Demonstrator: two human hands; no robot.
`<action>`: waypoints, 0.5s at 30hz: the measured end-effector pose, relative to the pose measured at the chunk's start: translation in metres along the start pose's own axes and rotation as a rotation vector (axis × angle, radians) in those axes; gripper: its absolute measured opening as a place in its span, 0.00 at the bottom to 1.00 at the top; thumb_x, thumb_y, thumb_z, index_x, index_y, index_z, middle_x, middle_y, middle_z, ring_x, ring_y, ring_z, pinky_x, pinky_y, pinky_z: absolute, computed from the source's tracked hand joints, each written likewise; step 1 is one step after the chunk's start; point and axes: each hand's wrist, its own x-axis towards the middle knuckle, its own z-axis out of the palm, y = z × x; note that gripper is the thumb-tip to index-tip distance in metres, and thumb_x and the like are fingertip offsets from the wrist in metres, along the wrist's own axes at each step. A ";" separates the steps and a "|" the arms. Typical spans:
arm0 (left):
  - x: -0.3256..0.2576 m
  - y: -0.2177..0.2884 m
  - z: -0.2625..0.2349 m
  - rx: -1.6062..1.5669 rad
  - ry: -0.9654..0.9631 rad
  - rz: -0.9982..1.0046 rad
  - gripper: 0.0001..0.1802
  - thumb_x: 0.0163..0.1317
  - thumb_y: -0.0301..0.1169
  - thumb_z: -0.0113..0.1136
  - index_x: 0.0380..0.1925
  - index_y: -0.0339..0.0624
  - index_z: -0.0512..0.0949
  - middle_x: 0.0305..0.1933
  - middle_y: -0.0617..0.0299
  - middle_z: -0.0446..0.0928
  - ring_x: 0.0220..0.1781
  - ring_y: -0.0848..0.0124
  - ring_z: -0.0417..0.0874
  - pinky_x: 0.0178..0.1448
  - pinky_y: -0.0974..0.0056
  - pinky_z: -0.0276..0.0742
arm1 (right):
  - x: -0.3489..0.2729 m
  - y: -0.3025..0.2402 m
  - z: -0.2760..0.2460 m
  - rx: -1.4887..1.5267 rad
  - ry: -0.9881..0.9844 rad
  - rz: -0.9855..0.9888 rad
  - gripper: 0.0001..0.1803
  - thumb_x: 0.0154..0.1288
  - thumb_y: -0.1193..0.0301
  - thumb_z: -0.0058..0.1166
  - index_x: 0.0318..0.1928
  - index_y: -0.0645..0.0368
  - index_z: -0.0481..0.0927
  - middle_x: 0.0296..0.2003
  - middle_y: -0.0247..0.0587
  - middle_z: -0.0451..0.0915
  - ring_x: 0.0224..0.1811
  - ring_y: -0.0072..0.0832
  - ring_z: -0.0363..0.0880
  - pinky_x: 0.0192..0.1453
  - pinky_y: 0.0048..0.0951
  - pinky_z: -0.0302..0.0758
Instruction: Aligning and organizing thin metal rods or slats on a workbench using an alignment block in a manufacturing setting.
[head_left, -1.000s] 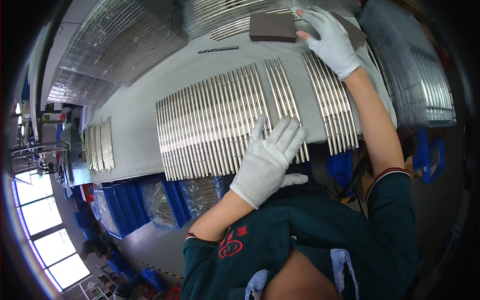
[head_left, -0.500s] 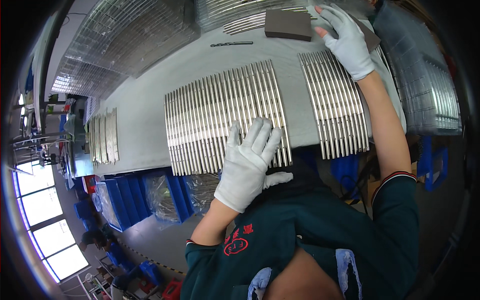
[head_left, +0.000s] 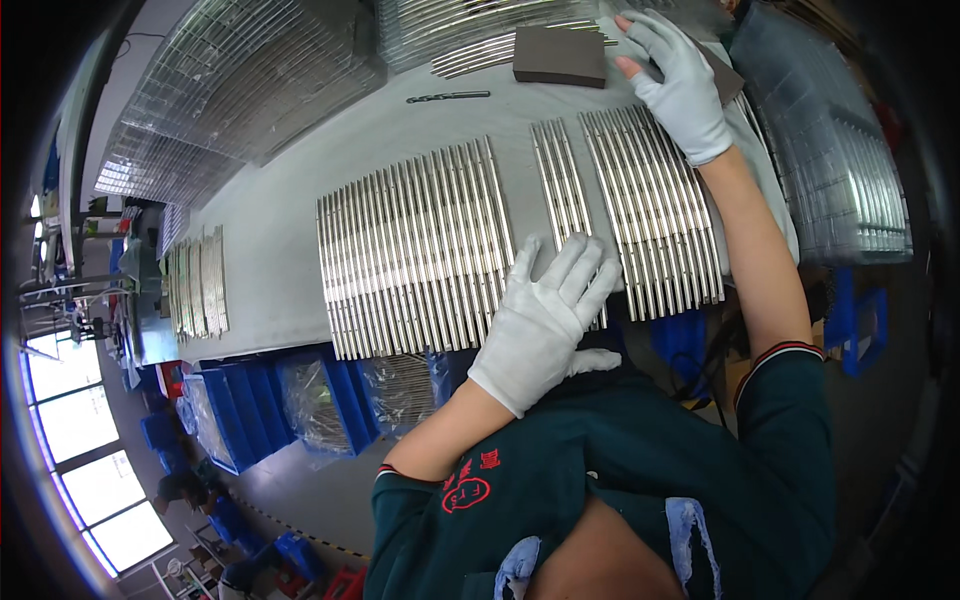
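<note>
Metal rods [head_left: 415, 250] are lying side by side in a wide row on the grey bench [head_left: 270, 235], with a narrow group [head_left: 565, 190] and another row [head_left: 655, 215] to the right. We are pressing our left hand [head_left: 545, 325] flat, grip wide and holding nothing, on the narrow group's near ends. Our right hand [head_left: 680, 85] is resting open-fingered, touching the far rods beside a dark block [head_left: 560, 55].

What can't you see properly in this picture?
Head view, the only one:
- Rod ends under the left hand: the glove covers them.
- What the right hand presses by the brown block: its palm hides it.
- Contents of the blue bins: wrapped in plastic, too small to tell.
- Far rods at left: tiny and bent by the lens.
</note>
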 end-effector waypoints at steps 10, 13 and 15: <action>-0.041 -0.016 -0.016 0.118 -0.032 -0.174 0.57 0.40 0.62 0.70 0.68 0.41 0.64 0.68 0.48 0.66 0.73 0.50 0.65 0.74 0.32 0.50 | 0.003 -0.004 -0.003 0.023 0.010 -0.019 0.24 0.53 0.71 0.66 0.53 0.57 0.81 0.53 0.44 0.81 0.60 0.45 0.76 0.66 0.42 0.72; -0.031 -0.011 -0.015 0.103 -0.053 -0.162 0.57 0.41 0.62 0.70 0.68 0.40 0.63 0.68 0.48 0.66 0.73 0.51 0.64 0.74 0.34 0.51 | 0.003 -0.001 -0.001 0.026 0.002 -0.029 0.23 0.53 0.71 0.66 0.52 0.58 0.82 0.52 0.45 0.81 0.60 0.45 0.76 0.66 0.42 0.72; -0.020 -0.005 -0.011 0.081 -0.046 -0.128 0.56 0.43 0.60 0.70 0.68 0.39 0.63 0.68 0.49 0.66 0.73 0.52 0.64 0.74 0.39 0.53 | -0.002 0.017 0.009 0.014 -0.023 -0.010 0.25 0.61 0.66 0.65 0.60 0.51 0.79 0.56 0.39 0.80 0.63 0.36 0.75 0.67 0.35 0.71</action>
